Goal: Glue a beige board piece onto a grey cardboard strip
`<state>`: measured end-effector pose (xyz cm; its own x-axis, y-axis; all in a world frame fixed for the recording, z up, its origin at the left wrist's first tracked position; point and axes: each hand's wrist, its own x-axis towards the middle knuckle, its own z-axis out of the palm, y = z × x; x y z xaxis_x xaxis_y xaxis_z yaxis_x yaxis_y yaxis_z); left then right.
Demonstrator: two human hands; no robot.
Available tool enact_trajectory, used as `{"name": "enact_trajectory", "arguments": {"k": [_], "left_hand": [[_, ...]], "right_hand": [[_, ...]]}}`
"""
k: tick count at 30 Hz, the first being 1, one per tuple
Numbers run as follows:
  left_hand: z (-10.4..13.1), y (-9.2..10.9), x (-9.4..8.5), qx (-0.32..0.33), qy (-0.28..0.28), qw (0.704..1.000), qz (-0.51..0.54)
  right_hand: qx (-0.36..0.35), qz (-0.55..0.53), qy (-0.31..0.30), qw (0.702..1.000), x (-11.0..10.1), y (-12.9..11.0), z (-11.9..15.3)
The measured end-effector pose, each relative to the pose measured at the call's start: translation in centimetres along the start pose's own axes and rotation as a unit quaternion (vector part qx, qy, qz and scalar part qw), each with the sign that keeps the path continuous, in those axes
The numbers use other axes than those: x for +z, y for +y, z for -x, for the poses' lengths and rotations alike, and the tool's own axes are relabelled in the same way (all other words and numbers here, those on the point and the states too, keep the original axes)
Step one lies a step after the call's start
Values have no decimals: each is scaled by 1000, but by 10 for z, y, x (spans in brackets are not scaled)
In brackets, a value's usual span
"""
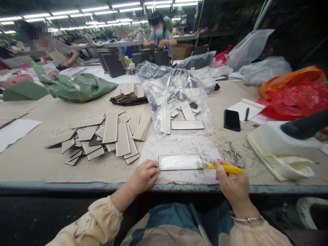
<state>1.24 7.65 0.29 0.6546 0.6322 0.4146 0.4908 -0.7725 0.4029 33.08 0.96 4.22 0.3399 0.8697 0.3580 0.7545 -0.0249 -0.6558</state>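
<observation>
While the left hand steadies the work: the left hand [145, 176] lies low and centre in the frame, fingers curled and closed down on the left end of the board strip [179, 162], pinning it flat.
Right hand: the right hand [232, 182], lower right of centre, is closed around the yellow brush [225, 167], gripping its handle.
Brush: its bristle end touches the right end of the board strip, handle pointing toward the right of the frame.
Board strip: a long rectangle with a glossy white wet-looking face, lying on a smeared white sheet [179, 150] near the front edge of the counter [30, 157].
Loose pile: grey-beige board strips [107, 136] are scattered overlapping left of centre, well apart from the left hand.
Plastic bag: a clear plastic bag [176, 92] in the middle of the frame holds more strips, some spilling out of its front.
Scissors: scissors [234, 157] lie just beside the brush, above the right hand.
Phone: a black phone [232, 120] lies right of centre, beyond the scissors, near a notepad with a pen [246, 109].
Far side: a green bag [74, 87] sits at upper left; red and orange bags [294, 92] at right.
Others: a person [160, 36] works at the top centre, another person [51, 48] at upper left.
</observation>
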Motion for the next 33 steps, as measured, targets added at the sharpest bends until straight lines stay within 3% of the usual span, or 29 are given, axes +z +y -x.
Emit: {"name": "enact_trajectory", "arguments": {"k": [5,11,14,17,20,23,26,29,33], "left_hand": [[-2,1,-1,-1,-3,1000,2],[-1,6,-3,-14,-10,1000,-10],[-2,9,-2,-24,-10,1000,-11],[-10,5,-7,-78,-26,996,-28],[-29,-13,-25,-187,-13,976,-109],[-56,-44,-49,-274,13,944,-183],[-81,-74,-67,-349,-27,908,-229],[-95,-90,-72,-397,-88,879,-249],[-99,-94,-69,-420,-123,860,-264]], "right_hand": [[56,-20,60,996,4,2,-3],[75,9,14,997,13,3,-4],[118,39,70,990,9,5,-5],[138,-51,111,983,6,4,-4],[109,-138,120,977,9,1,0],[48,-161,134,977,17,5,3],[-13,-155,139,978,23,15,3],[-60,-139,129,980,25,23,3],[-63,-152,116,979,27,29,4]]}}
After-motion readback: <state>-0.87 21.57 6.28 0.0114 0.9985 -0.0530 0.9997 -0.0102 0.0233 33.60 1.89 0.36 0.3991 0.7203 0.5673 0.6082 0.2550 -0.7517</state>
